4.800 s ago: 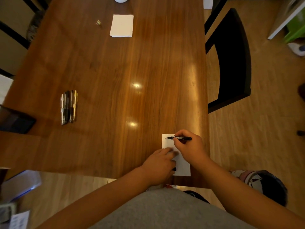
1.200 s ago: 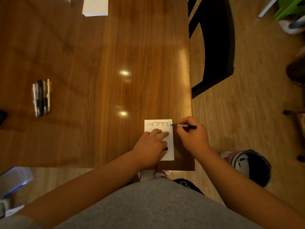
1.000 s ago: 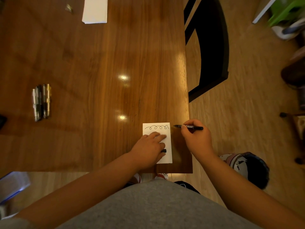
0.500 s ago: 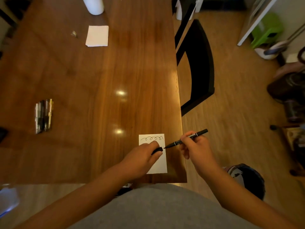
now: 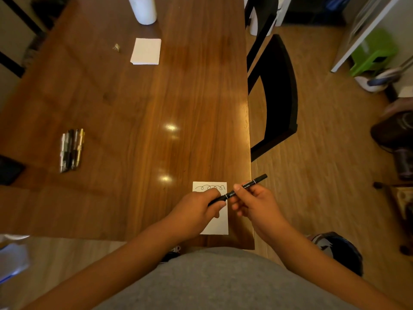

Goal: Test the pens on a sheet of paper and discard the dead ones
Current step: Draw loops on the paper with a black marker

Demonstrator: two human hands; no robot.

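Dim warm light, two glare spots on the table [image 5: 138,104], edges bent and blurred.

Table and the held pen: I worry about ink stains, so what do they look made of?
The table looks like wood or wood veneer under glossy varnish: grain streaks, sharp lamp reflections. The pen seems black plastic, matt, with white printed lettering on its barrel; metal cannot be ruled out.
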